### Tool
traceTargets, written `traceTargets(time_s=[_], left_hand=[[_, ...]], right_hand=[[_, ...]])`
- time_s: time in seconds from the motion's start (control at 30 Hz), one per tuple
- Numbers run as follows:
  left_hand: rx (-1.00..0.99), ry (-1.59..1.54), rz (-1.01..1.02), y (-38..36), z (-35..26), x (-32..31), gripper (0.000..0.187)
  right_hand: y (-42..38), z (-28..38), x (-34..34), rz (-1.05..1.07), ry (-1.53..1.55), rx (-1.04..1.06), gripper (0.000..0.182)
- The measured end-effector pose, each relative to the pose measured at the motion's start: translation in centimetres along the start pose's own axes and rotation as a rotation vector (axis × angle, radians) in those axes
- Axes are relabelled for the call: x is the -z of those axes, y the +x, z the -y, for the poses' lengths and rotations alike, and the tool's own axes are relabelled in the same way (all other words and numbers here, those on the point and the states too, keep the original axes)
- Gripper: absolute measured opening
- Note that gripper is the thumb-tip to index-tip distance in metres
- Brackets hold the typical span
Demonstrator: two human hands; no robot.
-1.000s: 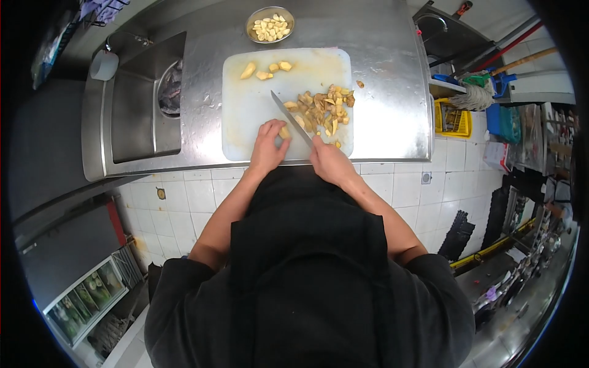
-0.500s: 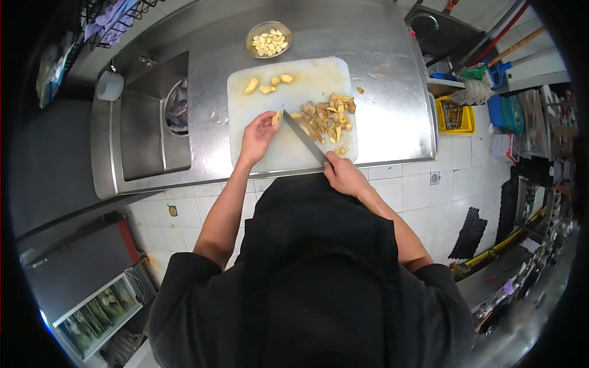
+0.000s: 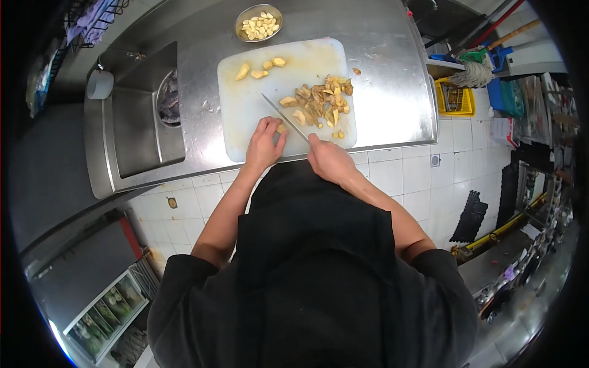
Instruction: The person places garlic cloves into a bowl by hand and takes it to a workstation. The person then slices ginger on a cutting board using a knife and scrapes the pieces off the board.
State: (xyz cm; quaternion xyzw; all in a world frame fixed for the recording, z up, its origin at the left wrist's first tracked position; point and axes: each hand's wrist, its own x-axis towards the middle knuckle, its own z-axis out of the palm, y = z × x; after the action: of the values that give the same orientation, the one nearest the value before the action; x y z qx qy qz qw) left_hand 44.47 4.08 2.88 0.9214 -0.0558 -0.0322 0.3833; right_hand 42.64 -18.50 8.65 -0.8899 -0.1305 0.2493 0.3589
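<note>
My right hand (image 3: pixel 331 158) is closed round the handle of a kitchen knife (image 3: pixel 284 116), its blade slanting up and left over the white cutting board (image 3: pixel 239 110). Left of the blade, my left hand (image 3: pixel 265 146) pinches a piece of ginger (image 3: pixel 281 128) low on the board, close to the blade; fingers partly cover it. Right of the knife lies a pile of brown ginger peelings (image 3: pixel 316 99) with pale bits among them. Several peeled ginger pieces (image 3: pixel 260 74) rest near the board's upper left.
A metal bowl (image 3: pixel 240 29) of what look like peeled garlic cloves stands beyond the board on the steel counter (image 3: pixel 392 92). At the left is a sink (image 3: pixel 136 135) with a dark-filled round container. A yellow basket (image 3: pixel 469 102) is off to the right.
My left hand has brought the ginger piece down toward the board's near edge. The knife and right hand have shifted slightly left, and the view has moved a little.
</note>
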Motion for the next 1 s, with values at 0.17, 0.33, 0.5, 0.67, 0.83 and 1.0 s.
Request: traceTargets(time_s=[0.17, 0.33, 0.5, 0.67, 0.83, 1.0], left_hand=[[-0.039, -0.003, 0.010, 0.3, 0.4, 0.1, 0.032], [-0.021, -0.021, 0.032, 0.4, 0.5, 0.3, 0.032], [-0.027, -0.014, 0.033, 0.3, 0.7, 0.2, 0.033], [0.000, -0.074, 0.016, -0.2, 0.2, 0.6, 0.034], [0.007, 0.004, -0.167, 2.5, 3.0, 1.3, 0.035], [-0.108, 0.244, -0.232, 9.7, 4.0, 5.6, 0.034]], right_hand=[[0.2, 0.4, -0.1, 0.026, 0.016, -0.011, 0.019], [-0.3, 0.4, -0.2, 0.043, 0.030, 0.008, 0.019], [1.2, 0.4, -1.7, 0.034, -0.004, -0.007, 0.021], [3.7, -1.1, -2.6, -0.047, 0.054, 0.002, 0.022], [1.3, -1.3, -0.2, -0.079, 0.072, -0.005, 0.020], [-1.0, -1.7, 0.1, -0.008, 0.060, -0.042, 0.018]])
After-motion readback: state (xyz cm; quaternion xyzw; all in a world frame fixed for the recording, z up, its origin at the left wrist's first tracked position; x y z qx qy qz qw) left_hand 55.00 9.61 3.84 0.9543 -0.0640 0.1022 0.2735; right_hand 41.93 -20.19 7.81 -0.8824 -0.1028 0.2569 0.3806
